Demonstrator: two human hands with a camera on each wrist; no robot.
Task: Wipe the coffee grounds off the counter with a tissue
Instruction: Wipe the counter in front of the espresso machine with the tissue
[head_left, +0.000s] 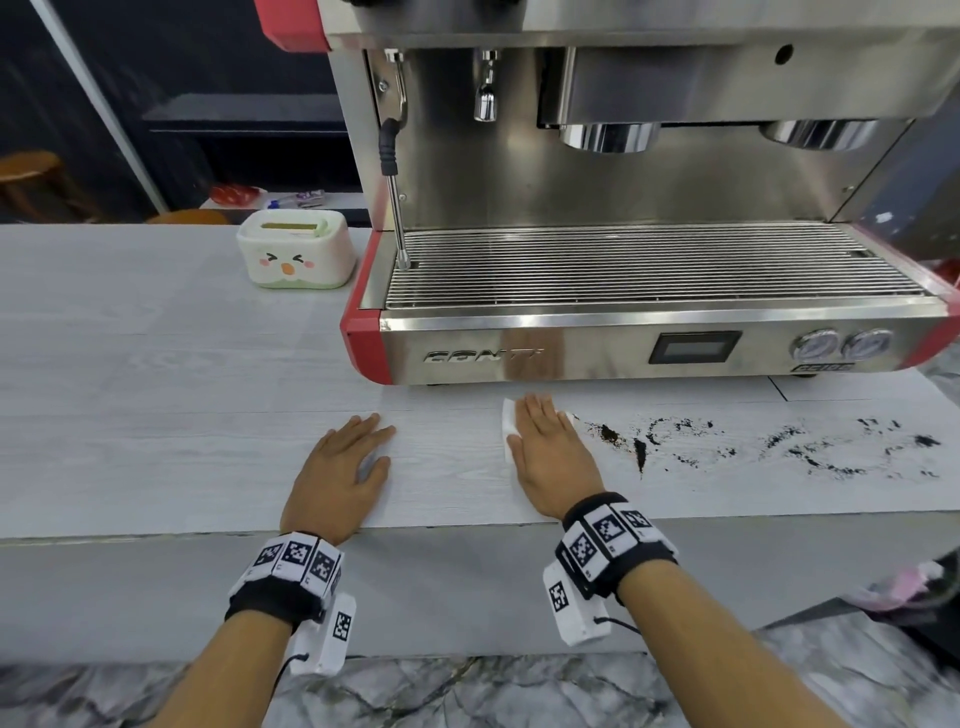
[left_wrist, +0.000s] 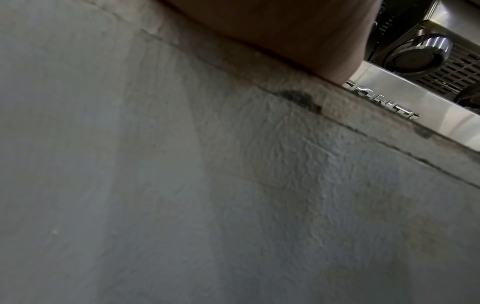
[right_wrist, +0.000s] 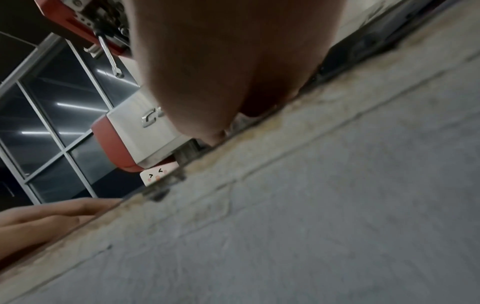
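Note:
Dark coffee grounds (head_left: 779, 444) lie scattered over the pale wood-grain counter (head_left: 156, 395), to the right of my hands. My right hand (head_left: 545, 441) lies flat, fingers straight, pressing a white tissue (head_left: 510, 423) onto the counter at the left end of the grounds. The tissue shows only at the hand's left edge. My left hand (head_left: 348, 462) rests flat and open on the counter further left, holding nothing. The left wrist view shows only the heel of the left hand (left_wrist: 285, 30) and the counter's front face. In the right wrist view the right hand (right_wrist: 233, 72) hides the tissue.
A steel and red espresso machine (head_left: 623, 312) stands just behind my hands, its front close to my right fingertips. A white tissue box with a cartoon face (head_left: 293, 249) sits at the machine's left. The counter's front edge (head_left: 467, 530) runs under my wrists.

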